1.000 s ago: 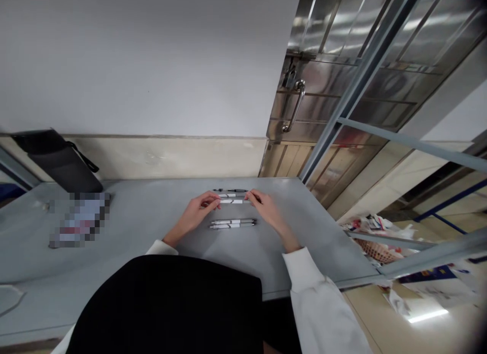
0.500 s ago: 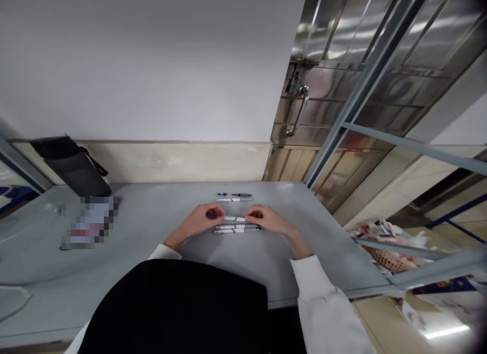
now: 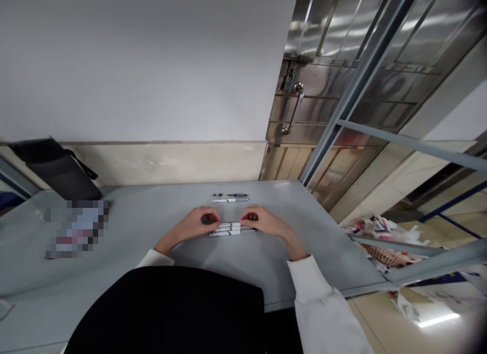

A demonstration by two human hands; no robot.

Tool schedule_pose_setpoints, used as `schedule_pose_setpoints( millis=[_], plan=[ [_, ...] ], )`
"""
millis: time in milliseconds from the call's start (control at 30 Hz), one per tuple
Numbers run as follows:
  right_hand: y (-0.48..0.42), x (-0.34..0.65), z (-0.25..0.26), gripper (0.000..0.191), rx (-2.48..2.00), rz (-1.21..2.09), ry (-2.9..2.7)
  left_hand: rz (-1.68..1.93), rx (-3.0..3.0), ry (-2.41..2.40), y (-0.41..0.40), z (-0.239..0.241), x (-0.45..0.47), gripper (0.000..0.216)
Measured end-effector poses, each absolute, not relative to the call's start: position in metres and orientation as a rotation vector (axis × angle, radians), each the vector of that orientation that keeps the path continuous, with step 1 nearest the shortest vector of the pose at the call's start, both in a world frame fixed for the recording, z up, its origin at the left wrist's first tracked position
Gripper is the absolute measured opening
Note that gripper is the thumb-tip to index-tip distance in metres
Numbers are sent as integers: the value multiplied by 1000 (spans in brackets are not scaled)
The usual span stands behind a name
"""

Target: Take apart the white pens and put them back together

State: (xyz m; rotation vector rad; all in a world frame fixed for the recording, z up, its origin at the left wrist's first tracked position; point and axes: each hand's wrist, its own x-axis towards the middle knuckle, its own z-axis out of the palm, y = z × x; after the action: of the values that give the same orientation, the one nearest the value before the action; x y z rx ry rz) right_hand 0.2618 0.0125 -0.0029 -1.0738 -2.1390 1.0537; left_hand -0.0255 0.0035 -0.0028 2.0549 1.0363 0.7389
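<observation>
My left hand [image 3: 198,222] pinches the left end of a white pen [image 3: 230,224], thumb and fingertips closed on it. At the pen's other end is my right hand [image 3: 263,220], its fingers likewise pinched. That pen lies level, right against a small row of similar white pens [image 3: 230,233] on the near side, whose ends are partly hidden by my fingers. Farther back, another white pen [image 3: 229,200] lies parallel to them. Just behind it is a dark, slim pen [image 3: 239,195] with small dark parts [image 3: 217,195] at its left.
The grey table [image 3: 152,207] meets a wall [image 3: 163,164] at the back. At the left stand a dark pouch-like case [image 3: 63,169] and a blurred-out flat object [image 3: 78,229]. A metal frame post [image 3: 342,115] rises at the right, beside a basket [image 3: 388,255] with assorted items.
Both hands have brought the white pen nearer to me, closing the gap to the row of pens. The whole view has shifted slightly.
</observation>
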Motion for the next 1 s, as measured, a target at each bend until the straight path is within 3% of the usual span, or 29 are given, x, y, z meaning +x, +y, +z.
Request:
schedule_pose_setpoints(
  millis=[500, 733, 867, 1000],
  plan=[
    [9, 260, 2, 29, -1094, 1091, -2081, 760, 2086, 1051, 3, 0, -23, 23],
    [21, 260, -6, 23, -1271, 832, -1920, 1085, 1977, 1226, 15, -14, -27, 19],
    [29, 260, -18, 12, -1446, 627, -1768, 1150, 1933, 1411, 22, -27, -32, 33],
    [33, 257, -28, 19, -1483, 590, -1718, 1070, 1984, 1421, 22, -31, -34, 42]
  ],
)
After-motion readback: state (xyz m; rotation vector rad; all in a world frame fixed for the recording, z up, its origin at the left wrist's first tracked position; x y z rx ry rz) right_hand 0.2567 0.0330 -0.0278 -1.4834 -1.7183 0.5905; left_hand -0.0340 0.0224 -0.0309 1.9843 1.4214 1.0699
